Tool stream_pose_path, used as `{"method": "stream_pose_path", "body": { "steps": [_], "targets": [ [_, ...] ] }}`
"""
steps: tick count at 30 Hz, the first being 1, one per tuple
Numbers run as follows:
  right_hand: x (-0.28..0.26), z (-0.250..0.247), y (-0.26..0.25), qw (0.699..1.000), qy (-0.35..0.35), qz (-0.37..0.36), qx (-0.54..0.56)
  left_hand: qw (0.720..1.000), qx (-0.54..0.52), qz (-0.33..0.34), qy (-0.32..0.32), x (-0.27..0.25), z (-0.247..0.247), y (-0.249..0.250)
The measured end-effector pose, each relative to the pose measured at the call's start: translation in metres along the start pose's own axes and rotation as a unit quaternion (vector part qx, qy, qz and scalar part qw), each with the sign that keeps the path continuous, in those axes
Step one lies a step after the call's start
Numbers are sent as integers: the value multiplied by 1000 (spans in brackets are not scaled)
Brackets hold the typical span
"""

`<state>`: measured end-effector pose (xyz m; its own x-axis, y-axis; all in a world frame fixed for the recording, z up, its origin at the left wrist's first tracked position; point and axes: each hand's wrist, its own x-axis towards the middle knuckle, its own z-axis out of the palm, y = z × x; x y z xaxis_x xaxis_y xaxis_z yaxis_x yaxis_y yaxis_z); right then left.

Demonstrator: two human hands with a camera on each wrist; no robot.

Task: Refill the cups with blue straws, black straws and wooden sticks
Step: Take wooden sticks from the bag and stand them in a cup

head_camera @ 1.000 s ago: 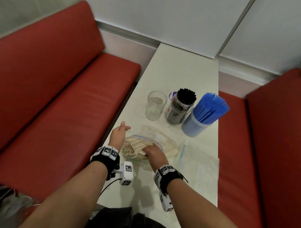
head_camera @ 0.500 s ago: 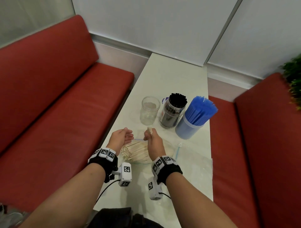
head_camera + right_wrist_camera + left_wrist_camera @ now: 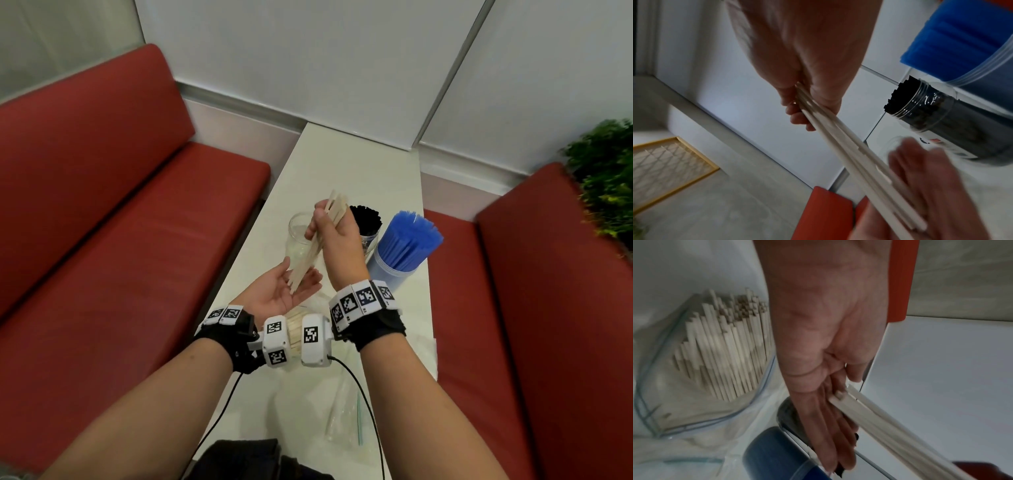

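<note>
My right hand grips a small bundle of wooden sticks above the table, tilted steeply. Their lower ends rest in the palm of my left hand, which lies flat and palm up. In the right wrist view the sticks run from my right hand down onto the left hand. Behind the hands stands an empty clear cup. A jar of black straws and a cup of blue straws stand to its right. A clear bag of wooden sticks lies under my wrists.
The narrow white table runs between two red benches. An emptied clear plastic bag lies on the table near me. A green plant stands at the right.
My right hand has lifted a bundle of sticks out of the bag and raised it in front of the empty cup. My left hand turned palm up under the stick ends.
</note>
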<state>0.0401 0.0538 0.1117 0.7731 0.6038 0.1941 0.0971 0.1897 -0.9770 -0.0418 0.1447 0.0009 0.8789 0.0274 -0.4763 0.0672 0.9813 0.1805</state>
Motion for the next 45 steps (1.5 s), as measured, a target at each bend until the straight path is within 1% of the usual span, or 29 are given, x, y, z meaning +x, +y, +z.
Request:
{"method": "stream_pose_path", "body": {
  "steps": [2,4,7,9,11,12,14,16,18,20,21,22,23,24,25,27,29,30,31,32,34,35,36,37,39,41,43,44,45],
  "targets": [
    [-4,1,1,1000,6,19,5,1000,4,-9,-5,-1,8,3],
    [-4,3,-1,999,11,29,18,999,31,-38,8,-3,13,4],
    [-2,6,-3,996,10,55,69,991,70,-110,37,-4,14,2],
    [-1,7,-2,991,0,82,109,981,96,-166,30,-1,12,4],
    [0,5,0,986,-29,111,120,967,121,-225,-7,1,10,6],
    [1,4,1,985,-54,119,112,960,137,-245,-23,1,9,7],
    [3,-2,2,985,-114,121,54,951,167,-260,-28,2,4,8],
    [6,-8,4,977,-161,130,-60,952,169,-254,0,5,-2,11],
    [12,-14,9,952,-205,164,-160,956,183,-227,39,7,-8,15],
    [18,-17,15,912,-258,237,-215,956,213,-188,77,7,-14,17],
    [20,-17,17,895,-275,272,-223,957,221,-163,99,7,-17,17],
    [23,-17,18,886,-281,292,-225,956,229,-135,125,9,-19,16],
    [28,-16,19,885,-276,295,-230,952,241,-104,154,12,-20,15],
    [35,-16,19,891,-260,287,-237,945,263,-71,184,15,-21,16],
    [44,-15,18,902,-235,271,-240,930,295,-35,215,17,-22,17],
    [69,-12,16,930,-158,225,-243,889,377,27,260,20,-26,24],
    [93,-9,18,952,-59,172,-247,841,468,65,264,20,-29,32],
    [103,-7,23,955,-16,145,-259,811,522,76,252,20,-31,35],
    [112,-5,31,952,13,126,-278,772,584,80,237,20,-32,36],
    [118,-4,40,945,29,121,-302,721,652,75,223,20,-32,36],
    [126,-2,64,926,33,143,-349,597,779,47,187,20,-29,33],
    [128,-3,76,916,31,159,-367,541,824,28,167,20,-27,29],
    [129,-4,88,908,30,175,-379,494,856,12,150,21,-26,24],
    [129,-6,100,903,27,189,-386,453,881,-1,137,22,-27,19],
    [128,-10,118,897,19,204,-391,381,917,-21,118,24,-29,8],
    [129,-14,129,892,-6,209,-400,333,935,-43,109,28,-35,-3],
    [129,-17,135,890,-24,209,-404,299,946,-68,104,29,-42,-12],
    [129,-19,136,894,-22,210,-396,292,948,-74,105,29,-46,-16],
    [129,-20,136,900,-17,207,-383,294,947,-77,108,29,-49,-19]
  ]
}}
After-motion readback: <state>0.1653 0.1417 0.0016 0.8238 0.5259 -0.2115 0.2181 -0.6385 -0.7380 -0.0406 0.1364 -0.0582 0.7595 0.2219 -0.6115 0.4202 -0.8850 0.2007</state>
